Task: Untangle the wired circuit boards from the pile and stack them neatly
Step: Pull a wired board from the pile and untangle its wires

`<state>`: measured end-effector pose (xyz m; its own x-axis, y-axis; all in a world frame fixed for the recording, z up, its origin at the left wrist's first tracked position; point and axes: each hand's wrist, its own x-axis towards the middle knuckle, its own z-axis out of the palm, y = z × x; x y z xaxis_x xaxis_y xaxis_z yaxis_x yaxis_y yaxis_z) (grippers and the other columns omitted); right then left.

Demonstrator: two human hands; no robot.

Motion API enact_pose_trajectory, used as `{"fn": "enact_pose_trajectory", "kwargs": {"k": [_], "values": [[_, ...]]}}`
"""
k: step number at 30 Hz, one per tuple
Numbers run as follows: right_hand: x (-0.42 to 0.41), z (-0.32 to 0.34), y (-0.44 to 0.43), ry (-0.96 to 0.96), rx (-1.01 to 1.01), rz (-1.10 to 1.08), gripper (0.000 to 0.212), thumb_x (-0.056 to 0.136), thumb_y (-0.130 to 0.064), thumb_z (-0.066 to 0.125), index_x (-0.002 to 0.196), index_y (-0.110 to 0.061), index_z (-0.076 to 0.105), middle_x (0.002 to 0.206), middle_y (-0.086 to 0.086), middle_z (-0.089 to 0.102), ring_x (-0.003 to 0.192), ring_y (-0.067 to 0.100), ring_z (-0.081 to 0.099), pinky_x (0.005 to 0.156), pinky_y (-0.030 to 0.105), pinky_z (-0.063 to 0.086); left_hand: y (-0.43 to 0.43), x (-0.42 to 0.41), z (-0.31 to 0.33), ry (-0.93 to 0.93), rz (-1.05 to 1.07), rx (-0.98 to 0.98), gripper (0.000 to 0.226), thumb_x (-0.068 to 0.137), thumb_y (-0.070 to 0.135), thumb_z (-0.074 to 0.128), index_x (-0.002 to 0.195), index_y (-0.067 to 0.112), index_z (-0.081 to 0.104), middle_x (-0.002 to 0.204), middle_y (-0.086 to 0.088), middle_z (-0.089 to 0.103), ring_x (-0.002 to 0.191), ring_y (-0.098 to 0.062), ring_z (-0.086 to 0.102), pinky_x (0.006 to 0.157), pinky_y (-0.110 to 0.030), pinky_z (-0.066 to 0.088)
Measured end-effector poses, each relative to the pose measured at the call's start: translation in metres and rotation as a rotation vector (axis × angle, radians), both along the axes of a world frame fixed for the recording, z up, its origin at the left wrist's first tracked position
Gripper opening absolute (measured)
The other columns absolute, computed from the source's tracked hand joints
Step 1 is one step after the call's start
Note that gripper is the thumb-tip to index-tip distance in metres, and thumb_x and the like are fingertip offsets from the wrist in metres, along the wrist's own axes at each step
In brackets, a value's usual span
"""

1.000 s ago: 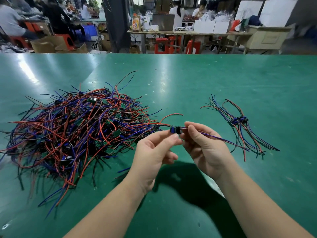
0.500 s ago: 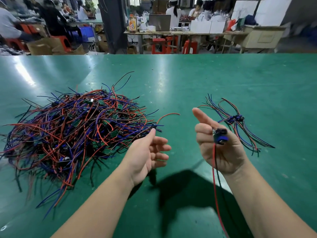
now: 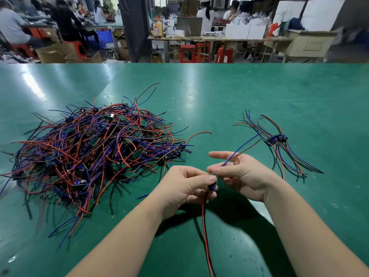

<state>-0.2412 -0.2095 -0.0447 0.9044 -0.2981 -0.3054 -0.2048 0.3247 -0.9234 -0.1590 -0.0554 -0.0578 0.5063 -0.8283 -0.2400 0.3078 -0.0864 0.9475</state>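
One wired board [image 3: 212, 185] is above table's near middle, pinched at fingertips of left hand [image 3: 187, 186], fingers curled. Red and black leads [image 3: 204, 226] hang down from board. Right hand [image 3: 245, 176] half open, index extended, blue lead [image 3: 247, 144] nipped between fingers. Tangled pile [image 3: 89, 152] lies left on green table [image 3: 219, 92]; small stack [image 3: 277, 138] right, well apart. Beyond table: cardboard carton [image 3: 54, 53], white boxes [image 3: 237, 31], contents not discernible.
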Motion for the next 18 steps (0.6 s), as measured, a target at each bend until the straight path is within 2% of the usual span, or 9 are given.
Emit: {"fn": "enact_pose_trajectory", "kwargs": {"k": [1, 3, 5, 7, 11, 15, 18], "values": [[0.0003, 0.0002, 0.0008, 0.011, 0.008, -0.02, 0.06, 0.053, -0.005, 0.075, 0.111, -0.009, 0.06, 0.07, 0.005, 0.071, 0.049, 0.006, 0.057, 0.043, 0.014, 0.041, 0.0001, -0.0004, -0.0002, -0.007, 0.009, -0.003, 0.006, 0.073, 0.015, 0.076, 0.068, 0.012, 0.074, 0.077, -0.014, 0.073, 0.062, -0.02, 0.07, 0.055, -0.024, 0.054], [0.0014, -0.0001, 0.002, 0.045, 0.01, -0.055, 0.049, 0.052, -0.008, 0.076, 0.099, -0.006, 0.062, 0.067, 0.004, 0.068, 0.05, 0.008, 0.059, 0.046, 0.014, 0.044, -0.0004, -0.0005, -0.0022, -0.025, 0.048, -0.018, 0.01, 0.077, 0.008, 0.074, 0.068, 0.012, 0.074, 0.074, -0.011, 0.072, 0.062, -0.021, 0.07, 0.056, -0.025, 0.055], [0.0017, -0.0001, 0.0039, 0.087, -0.016, -0.051, 0.03, 0.055, -0.012, 0.077, 0.08, -0.006, 0.061, 0.061, 0.002, 0.064, 0.046, 0.007, 0.057, 0.044, 0.015, 0.045, -0.0018, -0.0015, -0.004, -0.054, 0.084, -0.04, 0.006, 0.076, 0.007, 0.075, 0.072, 0.011, 0.074, 0.075, -0.008, 0.073, 0.062, -0.019, 0.069, 0.058, -0.024, 0.055], [0.0017, -0.0013, 0.0048, 0.107, -0.013, -0.053, 0.018, 0.063, -0.009, 0.077, 0.069, -0.006, 0.059, 0.054, 0.002, 0.062, 0.042, 0.007, 0.055, 0.041, 0.015, 0.044, -0.0034, -0.0037, -0.0059, -0.12, 0.097, -0.047, 0.003, 0.075, 0.009, 0.076, 0.077, 0.011, 0.074, 0.078, -0.009, 0.074, 0.063, -0.017, 0.068, 0.062, -0.024, 0.055], [0.0038, -0.004, 0.0048, 0.116, -0.091, -0.101, 0.014, 0.073, -0.004, 0.074, 0.072, -0.008, 0.06, 0.057, 0.002, 0.062, 0.046, 0.008, 0.054, 0.046, 0.015, 0.042, -0.0067, -0.0072, -0.0088, -0.232, 0.153, -0.066, 0.007, 0.074, 0.006, 0.078, 0.076, 0.013, 0.076, 0.078, -0.012, 0.074, 0.065, -0.019, 0.064, 0.065, -0.027, 0.054], [0.0061, -0.0056, 0.007, 0.068, -0.098, -0.134, 0.018, 0.075, -0.002, 0.073, 0.069, -0.012, 0.059, 0.057, -0.001, 0.062, 0.045, 0.006, 0.052, 0.044, 0.014, 0.039, -0.0089, -0.0063, -0.0101, -0.209, 0.227, -0.034, 0.014, 0.072, 0.001, 0.078, 0.085, 0.004, 0.074, 0.081, -0.015, 0.074, 0.068, -0.02, 0.066, 0.071, -0.031, 0.056], [0.0064, -0.0052, 0.0084, 0.028, -0.074, -0.148, 0.016, 0.076, 0.0, 0.071, 0.07, -0.011, 0.063, 0.057, -0.003, 0.064, 0.045, 0.005, 0.053, 0.043, 0.013, 0.039, -0.0084, -0.0075, -0.0064, -0.14, 0.225, -0.006, 0.006, 0.074, 0.008, 0.078, 0.078, 0.008, 0.074, 0.075, -0.014, 0.073, 0.064, -0.02, 0.065, 0.064, -0.027, 0.055]]}}
